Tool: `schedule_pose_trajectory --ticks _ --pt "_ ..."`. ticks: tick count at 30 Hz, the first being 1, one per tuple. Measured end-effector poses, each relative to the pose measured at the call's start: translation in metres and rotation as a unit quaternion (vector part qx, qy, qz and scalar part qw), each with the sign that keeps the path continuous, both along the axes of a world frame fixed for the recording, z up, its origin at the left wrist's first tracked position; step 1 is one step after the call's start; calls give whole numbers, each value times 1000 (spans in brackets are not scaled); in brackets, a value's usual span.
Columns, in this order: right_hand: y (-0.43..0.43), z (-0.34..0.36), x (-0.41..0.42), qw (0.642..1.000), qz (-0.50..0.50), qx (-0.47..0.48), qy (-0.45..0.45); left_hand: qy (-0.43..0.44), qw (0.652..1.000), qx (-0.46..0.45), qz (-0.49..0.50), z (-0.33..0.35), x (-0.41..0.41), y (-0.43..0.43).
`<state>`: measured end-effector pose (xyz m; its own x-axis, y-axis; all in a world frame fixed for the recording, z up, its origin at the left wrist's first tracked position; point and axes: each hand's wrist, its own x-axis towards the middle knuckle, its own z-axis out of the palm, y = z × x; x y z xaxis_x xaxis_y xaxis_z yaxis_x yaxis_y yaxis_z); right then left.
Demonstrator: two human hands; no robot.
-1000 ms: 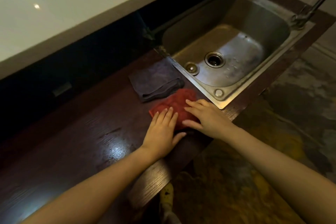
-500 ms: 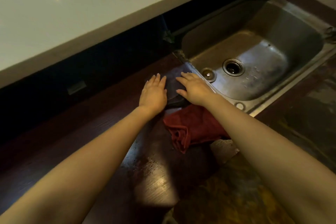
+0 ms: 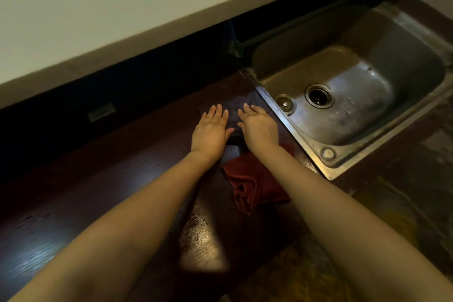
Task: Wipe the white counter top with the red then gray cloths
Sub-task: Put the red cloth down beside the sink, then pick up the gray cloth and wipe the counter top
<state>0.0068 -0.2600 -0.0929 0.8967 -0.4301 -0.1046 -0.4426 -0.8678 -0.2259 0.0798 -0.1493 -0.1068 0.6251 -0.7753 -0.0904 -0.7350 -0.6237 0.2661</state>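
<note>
The gray cloth [image 3: 234, 113] lies folded on the dark wooden worktop beside the sink. My left hand [image 3: 210, 130] and my right hand [image 3: 258, 126] both rest flat on it, fingers spread, covering most of it. The red cloth [image 3: 250, 184] lies crumpled on the worktop nearer to me, between my forearms, touched by neither hand. The white counter top [image 3: 122, 7] runs across the upper left, raised behind the dark worktop.
A steel sink [image 3: 416, 115] with a drain [image 3: 318, 95] sits to the right, its rim right next to my right hand. The dark wooden worktop [image 3: 85, 191] stretches left. A dark recess lies under the white counter. Stained floor shows at lower right.
Both hands left the red cloth and moved up onto the gray cloth. The red cloth stays crumpled behind them, and the view has shifted forward.
</note>
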Motion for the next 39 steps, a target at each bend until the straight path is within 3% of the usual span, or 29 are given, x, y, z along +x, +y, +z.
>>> schedule_pose_trajectory --ticks 4,12,24,33,39 --pt "3 2 2 1000 -12 -11 -2 -48 999 -21 14 2 -2 -3" --pt "17 4 -4 999 -31 -5 -24 -33 997 -64 39 6 -10 8" --pt "74 41 -15 988 -25 -17 -150 -62 994 -82 27 45 -9 66" --pt "155 127 0 966 27 -20 -256 -131 981 -139 28 132 8 161" --pt "247 198 16 929 66 -13 -364 -189 960 -202 35 208 24 260"
